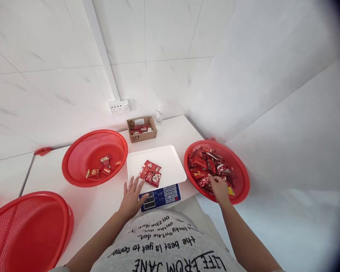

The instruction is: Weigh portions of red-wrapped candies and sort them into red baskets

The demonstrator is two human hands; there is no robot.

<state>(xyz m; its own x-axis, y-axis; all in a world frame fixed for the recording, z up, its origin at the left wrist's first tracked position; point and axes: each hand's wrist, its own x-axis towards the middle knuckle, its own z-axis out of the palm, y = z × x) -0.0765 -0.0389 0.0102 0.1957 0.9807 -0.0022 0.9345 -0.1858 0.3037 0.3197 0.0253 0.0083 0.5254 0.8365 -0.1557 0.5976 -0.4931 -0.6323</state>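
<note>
My left hand rests with fingers spread at the near left corner of a white digital scale, its fingertips on the edge of the flat pan and its thumb by the blue keypad panel. Several red snack packets lie together on the pan. At the right, my right hand reaches into a red plastic basket heaped with red packets. Its thumb and fingers are pinched on a red snack packet at the near side of the heap; the fingertips are partly hidden.
Left of the scale, a second red basket holds a few packets. Another red basket stands at the near left. Behind the scale sit a small cardboard box with packets and a clear plastic item. A socket is on the tiled wall.
</note>
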